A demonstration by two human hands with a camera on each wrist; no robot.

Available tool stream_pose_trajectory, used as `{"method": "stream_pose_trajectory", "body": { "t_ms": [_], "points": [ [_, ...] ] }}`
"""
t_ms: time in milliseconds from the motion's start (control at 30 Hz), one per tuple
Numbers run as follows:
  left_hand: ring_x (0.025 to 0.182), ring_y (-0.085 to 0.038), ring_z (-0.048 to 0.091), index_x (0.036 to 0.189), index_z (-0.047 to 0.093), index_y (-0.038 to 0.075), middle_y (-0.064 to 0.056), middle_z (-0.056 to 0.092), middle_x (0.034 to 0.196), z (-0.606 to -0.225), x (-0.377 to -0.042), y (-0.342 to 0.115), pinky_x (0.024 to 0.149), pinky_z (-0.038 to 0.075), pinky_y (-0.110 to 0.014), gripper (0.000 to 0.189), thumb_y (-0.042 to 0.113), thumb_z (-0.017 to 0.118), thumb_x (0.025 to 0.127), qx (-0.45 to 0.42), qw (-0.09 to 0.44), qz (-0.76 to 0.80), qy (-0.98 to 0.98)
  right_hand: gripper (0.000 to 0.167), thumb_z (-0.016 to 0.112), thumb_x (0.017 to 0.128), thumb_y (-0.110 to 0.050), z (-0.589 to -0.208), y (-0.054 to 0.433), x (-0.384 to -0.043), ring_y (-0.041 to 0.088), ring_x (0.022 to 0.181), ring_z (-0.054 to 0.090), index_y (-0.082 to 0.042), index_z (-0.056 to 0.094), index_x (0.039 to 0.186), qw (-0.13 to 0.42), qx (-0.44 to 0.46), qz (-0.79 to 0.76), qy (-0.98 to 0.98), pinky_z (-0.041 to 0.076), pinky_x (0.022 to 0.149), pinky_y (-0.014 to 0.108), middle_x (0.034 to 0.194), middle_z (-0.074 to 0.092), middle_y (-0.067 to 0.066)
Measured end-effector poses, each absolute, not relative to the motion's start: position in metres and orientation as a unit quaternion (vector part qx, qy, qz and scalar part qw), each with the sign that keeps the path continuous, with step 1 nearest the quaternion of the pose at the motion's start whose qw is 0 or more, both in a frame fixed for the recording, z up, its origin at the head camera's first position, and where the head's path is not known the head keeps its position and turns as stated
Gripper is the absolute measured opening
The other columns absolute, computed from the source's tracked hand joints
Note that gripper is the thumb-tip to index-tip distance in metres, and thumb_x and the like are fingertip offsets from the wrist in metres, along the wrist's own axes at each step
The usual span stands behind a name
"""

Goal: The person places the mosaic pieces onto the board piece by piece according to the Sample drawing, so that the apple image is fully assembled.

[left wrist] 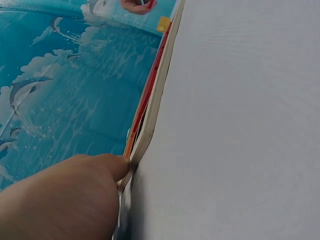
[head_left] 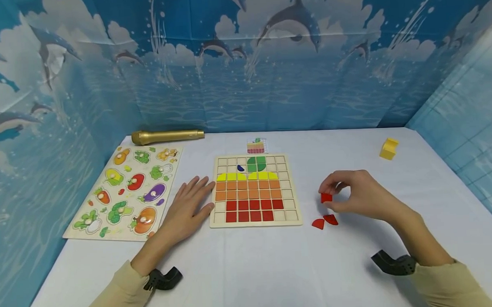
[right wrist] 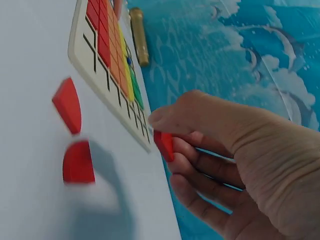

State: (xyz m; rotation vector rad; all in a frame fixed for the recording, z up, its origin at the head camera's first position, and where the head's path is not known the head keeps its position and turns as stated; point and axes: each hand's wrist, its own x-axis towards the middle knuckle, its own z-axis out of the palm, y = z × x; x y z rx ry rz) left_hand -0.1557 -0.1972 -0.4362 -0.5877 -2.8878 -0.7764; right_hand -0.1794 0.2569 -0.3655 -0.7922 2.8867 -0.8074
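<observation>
Between thumb and fingers my right hand [head_left: 355,192] pinches a red block [right wrist: 163,145], held above the table to the right of the grid board. Two red quarter-round pieces [head_left: 318,223] lie on the table just below that hand. My left hand [head_left: 188,209] is spread out flat, its fingertips and thumb at the left edge of the wooden grid board [head_left: 292,206]. Rows of red, orange and yellow pieces fill much of the board, with green pieces [head_left: 256,163] and a small blue piece [head_left: 240,168] near the top.
A small pattern card [head_left: 256,146] lies behind the board. To the left is a vegetable puzzle board [head_left: 121,194], partly under my left forearm, with a gold microphone [head_left: 168,137] behind it. Yellow blocks [head_left: 388,149] stand at the back right. Dolphin-print curtains surround the table.
</observation>
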Motion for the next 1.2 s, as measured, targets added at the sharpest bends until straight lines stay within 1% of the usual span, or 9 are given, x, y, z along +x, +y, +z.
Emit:
{"method": "stream_pose_trajectory", "body": {
  "t_ms": [133, 300, 400, 533, 600, 900, 1067, 1200],
  "points": [
    [0.164, -0.035, 0.017, 0.162, 0.044, 0.016, -0.010, 0.033, 0.172, -0.436, -0.155, -0.197, 0.133, 0.008, -0.059, 0.063, 0.033, 0.063, 0.104, -0.191, 0.043, -0.255, -0.947, 0.033, 0.091, 0.076, -0.014, -0.363, 0.230, -0.184, 0.015, 0.090, 0.066, -0.024, 0.076, 0.103, 0.036, -0.267, -0.274, 0.923, 0.061, 0.079, 0.031, 0.092, 0.071, -0.015],
    [0.164, -0.034, 0.016, 0.162, 0.044, 0.017, -0.008, 0.033, 0.173, -0.437, -0.155, -0.198, 0.133, 0.008, -0.058, 0.063, 0.034, 0.063, 0.104, -0.186, 0.042, -0.256, -0.948, 0.030, 0.091, 0.078, -0.016, -0.361, 0.186, -0.192, 0.019, 0.088, 0.065, -0.018, 0.076, 0.105, 0.051, -0.305, -0.291, 0.905, 0.060, 0.078, 0.040, 0.092, 0.070, -0.010],
    [0.164, -0.033, 0.017, 0.162, 0.044, 0.017, -0.008, 0.033, 0.172, -0.437, -0.156, -0.197, 0.133, 0.008, -0.058, 0.063, 0.034, 0.063, 0.104, -0.186, 0.044, -0.258, -0.947, 0.028, 0.090, 0.080, -0.018, -0.362, 0.158, -0.196, 0.018, 0.084, 0.064, -0.015, 0.076, 0.104, 0.055, -0.336, -0.287, 0.895, 0.058, 0.074, 0.036, 0.089, 0.069, -0.007],
    [0.164, -0.033, 0.017, 0.162, 0.045, 0.017, -0.008, 0.033, 0.172, -0.439, -0.157, -0.197, 0.133, 0.008, -0.058, 0.062, 0.034, 0.062, 0.105, -0.189, 0.046, -0.260, -0.946, 0.027, 0.089, 0.080, -0.019, -0.364, 0.123, -0.200, 0.014, 0.078, 0.060, -0.016, 0.074, 0.102, 0.062, -0.363, -0.287, 0.885, 0.054, 0.069, 0.027, 0.086, 0.068, -0.006],
    [0.164, -0.034, 0.017, 0.161, 0.045, 0.017, -0.008, 0.034, 0.172, -0.439, -0.157, -0.198, 0.133, 0.008, -0.059, 0.061, 0.034, 0.062, 0.105, -0.191, 0.047, -0.259, -0.946, 0.027, 0.089, 0.080, -0.019, -0.367, 0.106, -0.202, 0.013, 0.077, 0.059, -0.017, 0.073, 0.102, 0.067, -0.369, -0.292, 0.880, 0.054, 0.069, 0.026, 0.085, 0.067, -0.006],
    [0.164, -0.034, 0.018, 0.161, 0.046, 0.017, -0.009, 0.035, 0.171, -0.442, -0.159, -0.200, 0.132, 0.009, -0.059, 0.059, 0.033, 0.061, 0.106, -0.200, 0.052, -0.261, -0.943, 0.025, 0.088, 0.084, -0.018, -0.384, 0.047, -0.205, 0.014, 0.081, 0.061, -0.014, 0.072, 0.102, 0.071, -0.379, -0.316, 0.867, 0.056, 0.073, 0.023, 0.086, 0.066, -0.005],
    [0.163, -0.035, 0.018, 0.161, 0.046, 0.016, -0.009, 0.036, 0.171, -0.442, -0.160, -0.200, 0.132, 0.009, -0.060, 0.059, 0.034, 0.061, 0.106, -0.203, 0.055, -0.258, -0.943, 0.025, 0.088, 0.087, -0.020, -0.393, 0.030, -0.203, 0.014, 0.084, 0.062, -0.013, 0.072, 0.106, 0.069, -0.384, -0.324, 0.862, 0.056, 0.077, 0.024, 0.090, 0.069, -0.003],
    [0.163, -0.035, 0.018, 0.161, 0.046, 0.016, -0.009, 0.036, 0.171, -0.440, -0.159, -0.200, 0.132, 0.009, -0.061, 0.059, 0.034, 0.061, 0.106, -0.203, 0.054, -0.253, -0.944, 0.025, 0.088, 0.088, -0.020, -0.400, 0.026, -0.201, 0.012, 0.086, 0.062, -0.014, 0.073, 0.108, 0.067, -0.382, -0.326, 0.862, 0.056, 0.079, 0.024, 0.093, 0.071, -0.004]
  ]
}}
